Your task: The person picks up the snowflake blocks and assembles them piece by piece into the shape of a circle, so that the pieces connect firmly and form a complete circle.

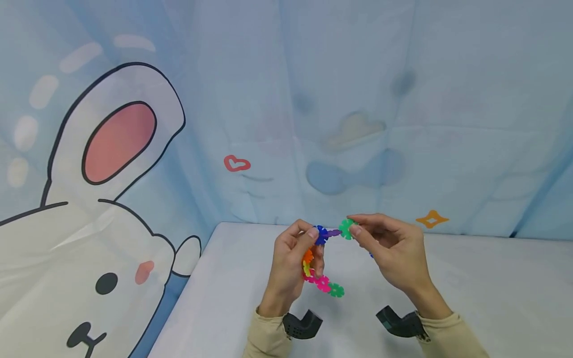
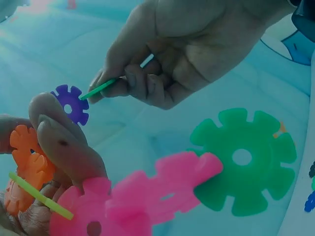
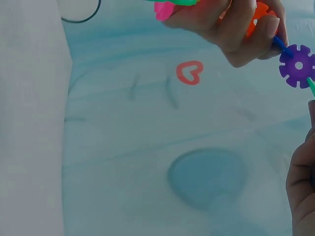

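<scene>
A chain of flower-shaped discs runs between both hands. The left hand [image 1: 284, 263] pinches the blue disc [image 1: 321, 235] between thumb and finger. A purple disc [image 3: 298, 66] joins the blue one to a green disc [image 1: 346, 229], whose edge the right hand [image 1: 400, 256] pinches; the purple disc looks edge-on in the head view. From the left hand the rest of the chain curves down: orange discs [image 2: 24, 142], a yellow disc [image 2: 40, 195], pink discs [image 1: 323, 284] and a green end disc [image 2: 242, 157]. Fingers hide part of the orange section.
Both hands are above a white table [image 1: 224, 293]. A blue piece [image 1: 371, 255] shows partly behind the right hand. Loose blue [image 2: 310, 201] and green pieces lie at the left wrist view's right edge. Behind the table hangs a light-blue printed curtain [image 1: 250, 99] with a rabbit figure.
</scene>
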Tool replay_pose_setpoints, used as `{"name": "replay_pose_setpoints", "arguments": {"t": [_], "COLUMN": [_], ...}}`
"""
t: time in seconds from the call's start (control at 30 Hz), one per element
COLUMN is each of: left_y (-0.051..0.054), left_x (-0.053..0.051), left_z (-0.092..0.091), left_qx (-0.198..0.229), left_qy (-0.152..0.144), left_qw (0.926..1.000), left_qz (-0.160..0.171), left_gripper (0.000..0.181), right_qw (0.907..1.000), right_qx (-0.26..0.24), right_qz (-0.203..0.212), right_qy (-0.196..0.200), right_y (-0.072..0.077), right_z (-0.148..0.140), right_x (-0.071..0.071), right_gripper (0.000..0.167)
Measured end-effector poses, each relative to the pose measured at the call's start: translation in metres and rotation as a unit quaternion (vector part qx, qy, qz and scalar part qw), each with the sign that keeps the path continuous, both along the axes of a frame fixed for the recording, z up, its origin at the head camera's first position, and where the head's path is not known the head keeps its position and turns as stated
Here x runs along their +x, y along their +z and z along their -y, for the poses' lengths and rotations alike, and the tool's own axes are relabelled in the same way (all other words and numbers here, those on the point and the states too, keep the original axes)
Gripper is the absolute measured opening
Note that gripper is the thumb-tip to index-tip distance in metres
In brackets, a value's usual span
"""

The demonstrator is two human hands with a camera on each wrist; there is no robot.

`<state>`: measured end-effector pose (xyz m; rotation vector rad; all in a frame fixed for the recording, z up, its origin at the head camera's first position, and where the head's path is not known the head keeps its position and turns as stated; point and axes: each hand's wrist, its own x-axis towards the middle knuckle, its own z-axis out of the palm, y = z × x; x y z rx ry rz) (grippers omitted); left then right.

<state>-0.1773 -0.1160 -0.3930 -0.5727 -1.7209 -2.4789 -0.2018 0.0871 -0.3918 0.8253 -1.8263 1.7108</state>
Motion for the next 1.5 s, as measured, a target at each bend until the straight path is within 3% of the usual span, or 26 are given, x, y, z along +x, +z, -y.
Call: {"name": "replay_pose_setpoints", "arguments": {"t": [0.13,0.33,0.47,0.7,0.93,1.03,1.17,1.3,1.5], "left_y": [0.0,-0.003,-0.005,-0.005,-0.003,-0.001,0.001,0.0,-0.004], "left_x": [0.002,0.002,0.0,0.003,0.004,0.005,0.006,0.006,0.002], "left_z": [-0.003,-0.007,-0.009,-0.008,-0.015,-0.017,-0.018,-0.018,-0.018], "left_qx": [-0.019,-0.031,-0.028,-0.057,-0.071,-0.076,-0.084,-0.096,-0.083], "left_qy": [0.013,0.013,0.014,0.037,0.049,0.041,0.003,-0.028,-0.038], "left_qw": [0.9986,0.9894,0.9878,0.984,0.9773,0.9826,0.993,0.9946,0.995], "left_qz": [-0.048,-0.141,-0.153,-0.165,-0.194,-0.164,-0.083,-0.026,0.042], "left_gripper": [0.023,0.022,0.021,0.019,0.017,0.017,0.025,0.036,0.038], "right_qw": [0.9998,0.9998,0.9999,0.9978,0.9998,0.9999,0.9999,0.9996,0.9973], "right_qx": [0.016,0.018,0.009,-0.037,-0.001,0.006,0.008,0.016,0.064], "right_qz": [-0.004,-0.004,-0.012,-0.035,-0.018,-0.012,0.0,0.014,0.015], "right_qy": [-0.007,-0.003,-0.001,0.043,0.006,-0.006,-0.015,-0.018,-0.034], "right_y": [0.001,0.002,0.003,0.0,0.007,0.009,0.008,0.006,-0.001], "right_z": [-0.002,-0.005,-0.005,-0.003,-0.008,-0.008,-0.007,-0.005,0.0], "right_x": [0.002,0.004,0.006,0.003,0.008,0.008,0.007,0.006,0.001], "right_gripper": [0.03,0.028,0.027,0.025,0.026,0.029,0.029,0.026,0.027]}}
